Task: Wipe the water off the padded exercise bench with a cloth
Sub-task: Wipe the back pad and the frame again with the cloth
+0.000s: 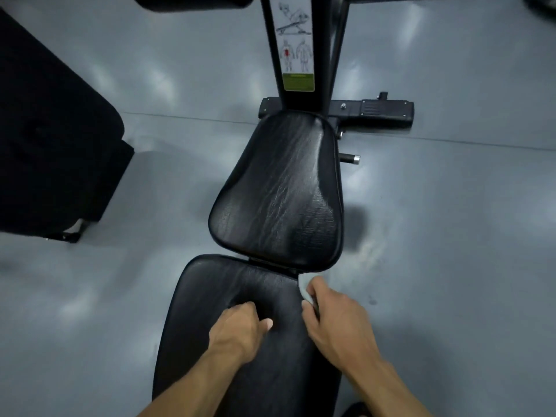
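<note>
A black padded exercise bench runs up the middle of the view, with a near back pad (210, 296) and a far seat pad (279, 188) that shows pale streaks. My left hand (240, 329) presses on the near pad, fingers curled under, nothing visible in it. My right hand (334, 317) sits at the pad's right edge, closed on a pale grey cloth (304, 285) that peeks out by the fingertips near the gap between the two pads.
The bench's black upright post with an exercise label (296, 43) rises at the top, over a floor bar (376, 111). A metal knob (350, 158) sticks out right of the seat. Another black padded machine (51, 139) stands at left on the grey floor (451, 221).
</note>
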A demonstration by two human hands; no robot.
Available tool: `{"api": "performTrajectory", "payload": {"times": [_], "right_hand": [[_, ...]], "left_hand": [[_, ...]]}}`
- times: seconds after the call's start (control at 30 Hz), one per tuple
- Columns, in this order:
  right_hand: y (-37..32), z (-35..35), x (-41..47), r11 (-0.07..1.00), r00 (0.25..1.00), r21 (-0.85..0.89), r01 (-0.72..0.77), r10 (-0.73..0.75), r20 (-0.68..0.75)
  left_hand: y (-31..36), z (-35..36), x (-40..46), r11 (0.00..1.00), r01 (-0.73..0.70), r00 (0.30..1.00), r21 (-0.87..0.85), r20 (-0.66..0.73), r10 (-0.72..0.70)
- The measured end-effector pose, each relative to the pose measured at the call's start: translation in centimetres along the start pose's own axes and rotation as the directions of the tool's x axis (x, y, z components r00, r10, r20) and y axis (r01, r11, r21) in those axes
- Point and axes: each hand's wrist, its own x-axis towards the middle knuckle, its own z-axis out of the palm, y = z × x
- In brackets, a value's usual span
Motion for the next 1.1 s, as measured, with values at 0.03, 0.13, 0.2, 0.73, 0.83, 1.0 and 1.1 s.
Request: {"api": "performTrajectory", "payload": {"times": [0.03, 0.13, 0.2, 0.73, 0.83, 1.0, 1.1], "right_hand": [[-0.1, 0.4, -0.1, 0.999, 1.0, -0.022, 0.023, -0.023, 0.022], [-0.7, 1.4, -0.3, 0.994, 0.997, -0.082, 0.068, -0.064, 0.048], [-1.2, 2.2, -0.8, 0.986, 0.993, -0.137, 0.096, -0.085, 0.085], [-8.9, -3.2, -7.4, 0.74, 0.996, 0.667, -0.09, 0.084, 0.041], [-12.1, -6.8, -9.8, 0.524, 0.994, 0.845, -0.109, 0.075, 0.082], [-15.2, -12.1, -13.8, 0.471, 0.997, 0.881, -0.054, 0.066, 0.026], [-16.2, -14.5, -16.0, 0.516, 0.997, 0.857, 0.005, 0.068, -0.047]], "left_hand": [[-0.1, 0.0, 0.0, 1.0, -0.002, 1.0, -0.014, -0.014, 0.002], [-0.7, 0.5, -0.2, 0.998, -0.029, 0.998, -0.049, -0.052, 0.027], [-1.0, 1.1, -0.5, 0.995, -0.065, 0.994, -0.07, -0.097, 0.058], [-4.1, -0.9, -11.2, 0.243, -0.327, 0.927, -0.913, -0.259, 0.272], [-3.3, -3.7, -15.5, 0.019, -0.35, 0.881, -0.936, -0.323, 0.345], [-2.9, -7.7, -22.5, -0.146, -0.429, 0.781, -0.892, -0.447, 0.436], [-2.5, -9.0, -26.0, -0.148, -0.466, 0.741, -0.872, -0.477, 0.473]]}}
